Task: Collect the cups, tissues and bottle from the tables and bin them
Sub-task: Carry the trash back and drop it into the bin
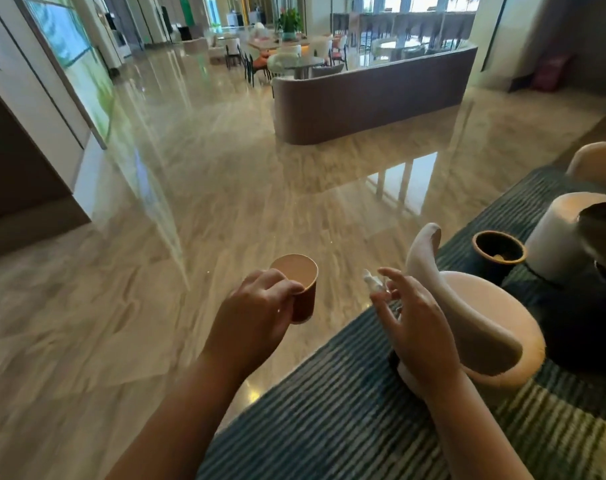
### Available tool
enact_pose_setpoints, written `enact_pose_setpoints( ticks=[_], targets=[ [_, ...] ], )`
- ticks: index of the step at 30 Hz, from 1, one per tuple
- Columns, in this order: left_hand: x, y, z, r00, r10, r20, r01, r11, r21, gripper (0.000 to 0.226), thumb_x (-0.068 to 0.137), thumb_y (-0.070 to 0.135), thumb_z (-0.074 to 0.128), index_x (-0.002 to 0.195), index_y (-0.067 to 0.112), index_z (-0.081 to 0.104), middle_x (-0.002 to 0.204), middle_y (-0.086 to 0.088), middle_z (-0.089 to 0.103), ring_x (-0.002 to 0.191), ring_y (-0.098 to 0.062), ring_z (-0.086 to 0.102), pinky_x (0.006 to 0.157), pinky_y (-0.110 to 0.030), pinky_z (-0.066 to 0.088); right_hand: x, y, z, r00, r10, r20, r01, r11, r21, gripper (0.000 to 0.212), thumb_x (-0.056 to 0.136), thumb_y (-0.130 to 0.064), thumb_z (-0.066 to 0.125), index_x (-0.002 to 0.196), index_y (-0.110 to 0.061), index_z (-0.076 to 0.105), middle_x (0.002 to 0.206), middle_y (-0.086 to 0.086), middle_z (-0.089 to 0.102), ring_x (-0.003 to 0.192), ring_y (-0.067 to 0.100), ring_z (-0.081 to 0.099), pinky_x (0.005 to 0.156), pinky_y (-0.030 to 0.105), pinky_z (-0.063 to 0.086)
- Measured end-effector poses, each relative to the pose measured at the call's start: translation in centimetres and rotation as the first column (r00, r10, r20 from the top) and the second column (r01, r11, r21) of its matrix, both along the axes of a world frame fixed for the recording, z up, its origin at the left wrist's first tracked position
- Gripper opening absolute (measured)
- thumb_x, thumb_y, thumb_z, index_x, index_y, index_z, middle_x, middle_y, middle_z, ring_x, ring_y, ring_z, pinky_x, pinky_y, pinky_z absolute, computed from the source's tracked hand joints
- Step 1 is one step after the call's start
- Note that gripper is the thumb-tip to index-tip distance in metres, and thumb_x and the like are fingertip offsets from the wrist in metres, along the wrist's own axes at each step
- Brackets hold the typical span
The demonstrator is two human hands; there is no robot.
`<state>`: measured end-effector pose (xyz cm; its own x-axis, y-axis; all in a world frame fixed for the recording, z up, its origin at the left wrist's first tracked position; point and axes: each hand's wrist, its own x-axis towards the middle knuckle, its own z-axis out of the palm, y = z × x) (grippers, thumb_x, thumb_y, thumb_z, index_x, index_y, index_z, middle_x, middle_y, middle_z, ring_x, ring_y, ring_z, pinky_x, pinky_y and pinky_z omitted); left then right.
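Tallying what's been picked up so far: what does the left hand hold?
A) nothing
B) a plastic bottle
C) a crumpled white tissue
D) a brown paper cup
D: the left hand grips a brown paper cup at its rim; the white tissue is pinched in the right hand.

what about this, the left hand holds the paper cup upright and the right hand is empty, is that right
Not quite. The left hand does hold the paper cup upright, but the right hand is not empty: its fingers pinch a crumpled white tissue. The head view shows it.
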<state>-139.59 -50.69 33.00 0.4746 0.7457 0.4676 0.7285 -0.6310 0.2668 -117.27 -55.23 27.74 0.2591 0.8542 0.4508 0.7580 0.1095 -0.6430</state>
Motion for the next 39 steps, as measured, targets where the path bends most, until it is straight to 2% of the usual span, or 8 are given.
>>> enact_pose_setpoints(
  ticks=[5,8,12,17,23,27,34,39],
  targets=[
    [5.2,11.5,-1.7,0.997,-0.057,0.045,0.058,0.998,-0.014,0.021,0.078,0.006,0.069,0.097,0.015,0.068,0.091,0.002,0.064,0.089,-0.021,0.059,0.07,-0.035,0.05,5.1,9.5,-1.1,0.997,-0.051,0.055,0.053,0.998,-0.022,0.031,0.092,-0.037,0.053,0.119,-0.023,0.058,0.107,-0.006,0.064,0.077,-0.011,0.055,0.071,-0.001,0.038],
    [9.0,19.2,-3.3,0.992,-0.107,0.061,0.11,0.993,-0.048,0.021,0.079,0.008,0.068,0.098,0.017,0.068,0.092,0.003,0.065,0.091,-0.019,0.059,0.069,-0.034,0.051,8.5,15.4,-2.2,0.991,-0.116,0.067,0.12,0.992,-0.047,0.028,0.093,-0.034,0.053,0.117,-0.021,0.06,0.109,-0.003,0.065,0.088,0.001,0.058,0.078,0.01,0.039],
    [14.5,30.5,-4.9,0.978,-0.184,0.099,0.192,0.978,-0.08,0.019,0.08,0.009,0.068,0.097,0.017,0.069,0.091,0.005,0.064,0.091,-0.017,0.057,0.067,-0.033,0.051,13.2,24.3,-2.8,0.978,-0.178,0.105,0.186,0.98,-0.069,0.025,0.093,-0.032,0.054,0.111,-0.018,0.064,0.1,0.001,0.066,0.084,0.011,0.062,0.073,0.022,0.05],
    [23.1,43.4,-4.6,0.942,-0.313,0.121,0.322,0.944,-0.072,0.016,0.079,0.008,0.069,0.092,0.017,0.069,0.088,0.005,0.064,0.087,-0.02,0.059,0.068,-0.03,0.048,20.6,35.4,-1.8,0.956,-0.28,0.089,0.291,0.947,-0.14,0.022,0.091,-0.025,0.059,0.109,-0.014,0.065,0.096,-0.001,0.062,0.091,0.014,0.058,0.08,0.033,0.049],
    [35.2,54.7,-4.2,0.852,-0.515,0.098,0.522,0.85,-0.068,0.012,0.083,0.013,0.06,0.091,0.014,0.069,0.09,0.0,0.066,0.085,-0.023,0.059,0.068,-0.034,0.05,29.5,44.0,-1.6,0.9,-0.429,0.078,0.436,0.886,-0.159,0.025,0.088,-0.022,0.063,0.11,-0.01,0.065,0.099,0.001,0.063,0.094,0.017,0.057,0.084,0.033,0.047],
    [43.9,61.0,-5.0,0.783,-0.62,0.053,0.622,0.781,-0.057,0.024,0.086,0.024,0.046,0.089,0.016,0.069,0.088,0.001,0.065,0.082,-0.021,0.058,0.066,-0.032,0.049,36.5,48.2,-3.8,0.838,-0.544,0.034,0.541,0.823,-0.172,0.029,0.087,-0.021,0.064,0.115,-0.012,0.062,0.106,0.0,0.062,0.101,0.017,0.056,0.087,0.036,0.048],
    [57.9,69.9,-6.6,0.685,-0.724,-0.081,0.702,0.686,-0.193,0.012,0.08,0.007,0.064,0.087,0.015,0.07,0.089,0.0,0.066,0.083,-0.025,0.059,0.061,-0.035,0.05,48.0,55.7,-7.8,0.684,-0.724,-0.089,0.696,0.685,-0.216,0.03,0.086,-0.023,0.065,0.114,-0.015,0.06,0.103,-0.003,0.061,0.095,0.015,0.055,0.078,0.03,0.046],
    [66.1,75.0,-7.3,0.604,-0.793,-0.086,0.764,0.606,-0.223,0.012,0.083,0.008,0.063,0.091,0.015,0.07,0.092,0.001,0.066,0.086,-0.023,0.059,0.063,-0.037,0.051,54.1,59.7,-8.3,0.657,-0.751,-0.069,0.71,0.647,-0.277,0.029,0.086,-0.022,0.065,0.114,-0.019,0.059,0.106,-0.007,0.06,0.099,0.009,0.053,0.081,0.024,0.046]
  ],
)
